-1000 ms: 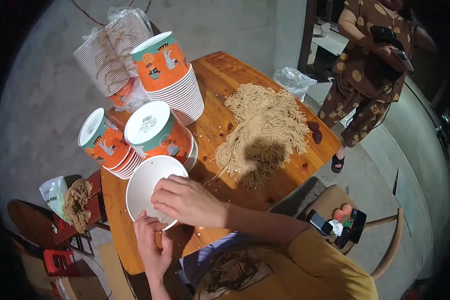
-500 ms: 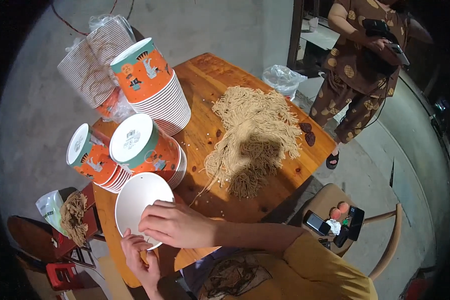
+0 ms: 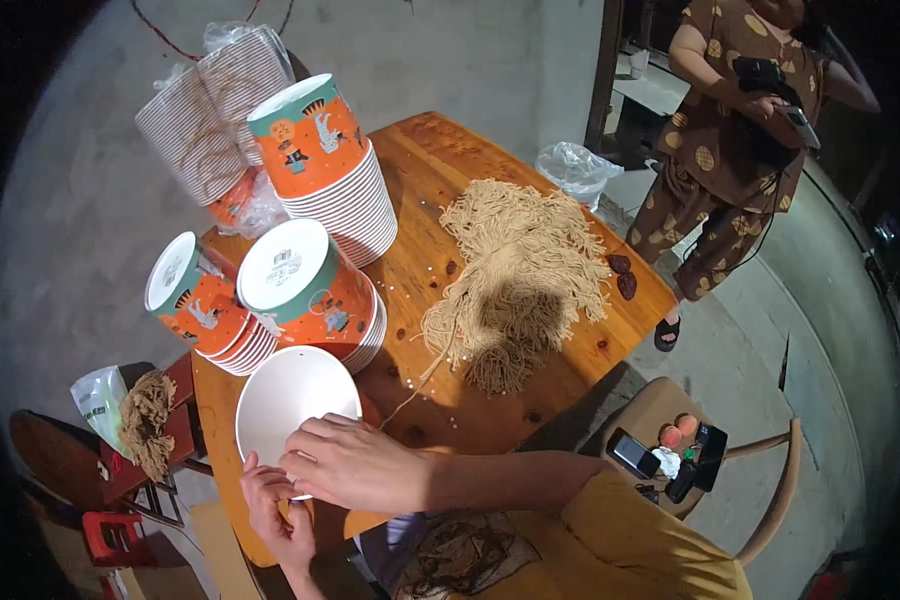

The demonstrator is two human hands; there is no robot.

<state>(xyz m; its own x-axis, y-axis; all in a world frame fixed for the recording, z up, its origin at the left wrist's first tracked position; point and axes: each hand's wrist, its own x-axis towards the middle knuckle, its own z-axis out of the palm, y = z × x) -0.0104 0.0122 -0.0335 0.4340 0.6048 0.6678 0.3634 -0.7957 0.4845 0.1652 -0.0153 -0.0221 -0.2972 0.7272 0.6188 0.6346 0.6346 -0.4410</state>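
A white-lined paper bucket (image 3: 295, 395) is tilted at the table's near left edge, its open mouth toward me and a small hole near its far rim. My left hand (image 3: 278, 508) grips the near rim with bent fingers. Over the same rim lies my right hand (image 3: 355, 462), fingers curled and pressed together close to the left fingertips; what they pinch is hidden. A thin tan cord (image 3: 406, 402) runs from a large pile of cut tan cords (image 3: 520, 260) to beside my right hand, where it goes out of sight.
Stacks of upside-down orange and green paper buckets (image 3: 310, 290) stand left on the wooden table (image 3: 420, 140). Two dark red lumps (image 3: 622, 275) lie by the right edge. A chair (image 3: 660, 400) holds phones and round fruit. A person (image 3: 735, 130) stands at the far right.
The view has shifted slightly, so the table and buckets sit a little further right. Both hands stay at the bucket's rim, with only small finger movement.
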